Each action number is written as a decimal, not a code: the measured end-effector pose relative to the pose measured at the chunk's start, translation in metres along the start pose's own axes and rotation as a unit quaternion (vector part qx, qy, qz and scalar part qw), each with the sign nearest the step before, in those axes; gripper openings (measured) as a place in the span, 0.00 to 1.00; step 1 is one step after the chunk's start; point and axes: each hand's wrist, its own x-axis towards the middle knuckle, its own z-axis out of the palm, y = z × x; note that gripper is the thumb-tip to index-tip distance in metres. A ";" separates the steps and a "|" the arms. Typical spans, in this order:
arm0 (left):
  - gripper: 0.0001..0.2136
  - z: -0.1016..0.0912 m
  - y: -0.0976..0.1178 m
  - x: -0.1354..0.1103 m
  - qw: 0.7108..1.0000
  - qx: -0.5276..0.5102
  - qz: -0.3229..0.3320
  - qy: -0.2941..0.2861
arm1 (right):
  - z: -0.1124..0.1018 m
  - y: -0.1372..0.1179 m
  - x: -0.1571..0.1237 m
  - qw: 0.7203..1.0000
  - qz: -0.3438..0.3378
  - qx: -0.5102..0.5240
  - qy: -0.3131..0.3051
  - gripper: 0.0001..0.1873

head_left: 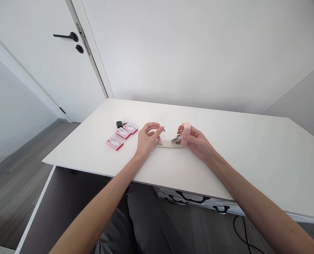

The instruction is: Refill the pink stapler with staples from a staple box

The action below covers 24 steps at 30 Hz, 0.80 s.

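A pink stapler (183, 134) lies swung wide on the white table (252, 158), its cream base (170, 144) flat and its pink top lifted. My right hand (197, 143) grips the raised pink top, with the metal staple channel (176, 139) sticking out to the left. My left hand (147, 138) hovers just left of the stapler, its thumb and fingertips pinched on a small metal strip of staples (162, 129) above the base.
Three red-and-white staple boxes (122, 133) lie on the table to the left of my hands, with a small black object (119, 124) beside them. A white door with a black handle (67, 36) stands at the back left. Black cables hang under the table's front edge.
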 end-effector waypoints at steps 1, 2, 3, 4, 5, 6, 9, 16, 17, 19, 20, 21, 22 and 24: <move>0.20 -0.001 -0.001 0.001 1.000 -0.006 -0.009 0.020 | 0.000 0.000 0.000 1.000 -0.006 -0.006 0.010 0.20; 0.20 -0.002 -0.002 0.002 0.999 -0.013 -0.016 0.036 | -0.001 0.001 0.001 1.000 -0.012 -0.012 0.019 0.20; 0.21 -0.003 -0.002 0.003 0.998 -0.021 -0.022 0.047 | -0.001 0.002 0.002 0.999 -0.016 -0.014 0.027 0.20; 0.21 -0.003 -0.002 0.003 0.998 -0.028 -0.026 0.053 | -0.002 0.002 0.002 0.999 -0.020 -0.013 0.037 0.20; 0.21 -0.004 -0.002 0.003 0.997 -0.034 -0.028 0.055 | -0.003 0.003 0.003 0.999 -0.024 -0.009 0.047 0.20; 0.21 -0.004 -0.001 0.003 0.997 -0.038 -0.029 0.055 | -0.004 0.004 0.004 0.998 -0.029 -0.004 0.060 0.19; 0.21 -0.003 -0.001 0.002 0.997 -0.044 -0.030 0.050 | -0.008 0.007 0.008 0.993 -0.051 0.000 0.110 0.20; 0.21 -0.002 -0.003 0.002 0.997 -0.050 -0.026 0.045 | -0.023 0.012 0.014 0.968 -0.106 -0.023 0.228 0.23; 0.21 -0.002 -0.003 0.002 0.997 -0.050 -0.026 0.044 | -0.025 0.013 0.014 0.964 -0.111 -0.030 0.240 0.23; 0.21 -0.002 -0.002 0.002 0.998 -0.047 -0.028 0.042 | -0.028 0.013 0.014 0.956 -0.116 -0.045 0.266 0.23; 0.21 -0.002 -0.002 0.002 0.998 -0.044 -0.030 0.040 | -0.030 0.013 0.014 0.952 -0.115 -0.052 0.278 0.24; 0.21 -0.002 -0.002 0.002 0.998 -0.041 -0.031 0.039 | -0.031 0.014 0.013 0.949 -0.111 -0.060 0.288 0.26; 0.20 -0.002 -0.002 0.001 0.998 -0.039 -0.032 0.037 | -0.032 0.013 0.013 0.947 -0.106 -0.067 0.296 0.27; 0.20 -0.002 -0.002 0.001 0.998 -0.033 -0.032 0.033 | -0.034 0.013 0.013 0.945 -0.093 -0.086 0.302 0.31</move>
